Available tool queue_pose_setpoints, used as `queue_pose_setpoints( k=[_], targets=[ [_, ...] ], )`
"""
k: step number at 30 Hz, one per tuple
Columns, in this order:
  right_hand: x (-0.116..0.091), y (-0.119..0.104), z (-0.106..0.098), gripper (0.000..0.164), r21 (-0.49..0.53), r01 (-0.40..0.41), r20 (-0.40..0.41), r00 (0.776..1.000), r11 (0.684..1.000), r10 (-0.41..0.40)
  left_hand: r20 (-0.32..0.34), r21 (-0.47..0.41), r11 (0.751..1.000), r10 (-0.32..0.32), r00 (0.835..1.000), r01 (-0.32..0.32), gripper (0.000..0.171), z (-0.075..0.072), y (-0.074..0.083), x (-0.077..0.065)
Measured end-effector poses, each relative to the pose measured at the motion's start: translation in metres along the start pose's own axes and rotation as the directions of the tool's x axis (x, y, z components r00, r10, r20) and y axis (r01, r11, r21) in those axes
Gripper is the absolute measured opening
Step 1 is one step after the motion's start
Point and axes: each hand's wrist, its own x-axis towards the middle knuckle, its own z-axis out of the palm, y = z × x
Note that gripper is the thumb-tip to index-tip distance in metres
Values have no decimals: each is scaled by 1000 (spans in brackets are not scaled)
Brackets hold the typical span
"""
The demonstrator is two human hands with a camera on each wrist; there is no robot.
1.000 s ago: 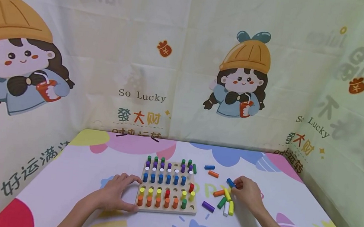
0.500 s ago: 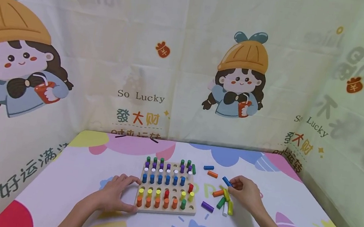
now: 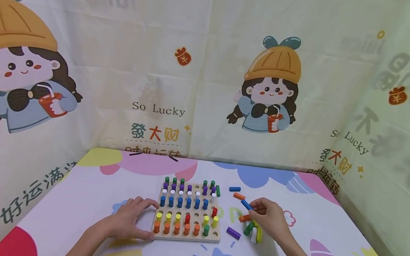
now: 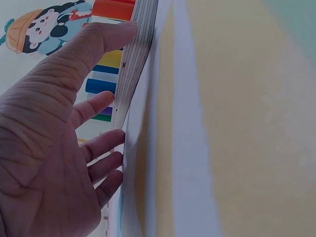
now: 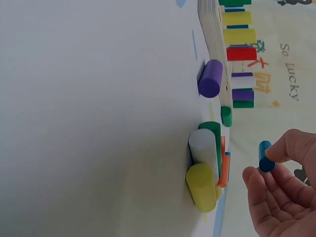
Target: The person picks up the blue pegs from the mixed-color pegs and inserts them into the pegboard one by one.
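Observation:
A blue peg is pinched between thumb and fingers of my right hand. In the right wrist view the blue peg hangs above the tabletop. The wooden pegboard lies flat at the middle, with rows of orange, yellow, blue, white, purple and green pegs. Among them, a red peg stands in the yellow row and a green peg in the orange row. My left hand rests at the board's left side, thumb and index fingertip against its edge, the other fingers spread loosely.
Right of the board lie loose pegs: a purple one, a white one, an orange one, a blue one and several more. A green peg leans by the board's far right corner. A patterned cloth wall stands behind the table.
My right hand has lifted the blue peg and carried it left, toward the board. The left hand has stayed at the board's edge.

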Motion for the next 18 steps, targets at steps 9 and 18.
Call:
queue_pose_setpoints(
  k=[9, 18],
  targets=[
    [-2, -5, 12, 12, 51, 29, 13, 999, 998, -29, 6, -4, 1000, -2, 1000, 2, 71, -1, 2, 0],
    [0, -13, 24, 10, 79, 46, 30, 998, 996, -49, 6, -6, 1000, -11, 1000, 11, 71, -1, 3, -1]
  ],
)
